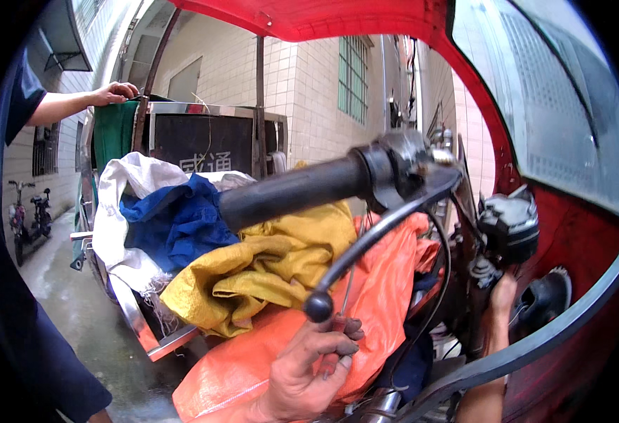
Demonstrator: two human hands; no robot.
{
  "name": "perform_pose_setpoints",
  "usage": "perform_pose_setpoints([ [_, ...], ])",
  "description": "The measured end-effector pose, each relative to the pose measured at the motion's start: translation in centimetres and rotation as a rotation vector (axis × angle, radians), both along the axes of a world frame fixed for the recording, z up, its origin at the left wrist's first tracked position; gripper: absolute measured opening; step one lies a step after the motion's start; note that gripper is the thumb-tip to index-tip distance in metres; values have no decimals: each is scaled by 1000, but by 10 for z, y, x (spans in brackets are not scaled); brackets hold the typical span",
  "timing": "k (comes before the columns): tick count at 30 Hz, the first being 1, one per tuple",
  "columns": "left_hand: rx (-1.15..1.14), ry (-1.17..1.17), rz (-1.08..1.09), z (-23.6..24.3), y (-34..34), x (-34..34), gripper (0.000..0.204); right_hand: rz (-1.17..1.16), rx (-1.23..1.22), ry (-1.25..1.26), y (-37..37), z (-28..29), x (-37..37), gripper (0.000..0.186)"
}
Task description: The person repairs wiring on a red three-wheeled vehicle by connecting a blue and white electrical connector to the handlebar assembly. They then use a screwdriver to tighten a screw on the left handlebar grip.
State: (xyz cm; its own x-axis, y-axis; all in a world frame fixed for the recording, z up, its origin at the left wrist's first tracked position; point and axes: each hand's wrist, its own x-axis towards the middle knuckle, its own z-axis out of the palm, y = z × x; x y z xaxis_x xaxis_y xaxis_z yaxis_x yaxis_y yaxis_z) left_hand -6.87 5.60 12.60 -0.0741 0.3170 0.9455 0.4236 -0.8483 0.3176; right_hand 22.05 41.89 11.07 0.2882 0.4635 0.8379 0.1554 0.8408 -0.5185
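Observation:
My left hand (299,374) is closed around the red handle of a screwdriver (329,364), whose thin metal shaft points up past the brake lever. That lever (380,236) ends in a black ball and runs below a black handlebar grip (299,189). On the right, my right hand (505,290) reaches up beneath a dark round housing (510,225) by the steering column. Its fingers are mostly hidden there, so what they touch cannot be made out. A black cable (447,261) loops down between my two hands.
Orange sheeting (246,356), a yellow sack (274,264), blue cloth (175,218) and a white sack (108,236) lie around the cargo bed. A curved metal bar (535,359) crosses the lower right. Another person's hand (115,93) rests on green cloth at left.

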Motion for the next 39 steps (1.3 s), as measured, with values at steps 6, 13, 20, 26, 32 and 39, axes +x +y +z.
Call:
perform_pose_setpoints([
  [6, -32, 23, -13, 8, 13, -5, 26, 202, -105, 196, -48, 10, -36, 36],
  [13, 89, -70, -159, 1, 5, -24, 24, -11, -94, 178, -39, 5, -18, 39],
  [20, 206, -641, -282, 31, 4, -68, 15, 16, -110, 206, -48, 11, -22, 40],
  [26, 29, -640, -582, 130, -3, -93, 17, -23, -148, 215, -77, 22, -47, 41],
  [32, -178, -475, -468, 156, -12, -77, 15, 27, -239, 109, -51, 3, 0, 36],
  [39, -346, -462, -490, 155, -25, -80, 12, -232, -389, -292, -82, 1, 1, 34],
])
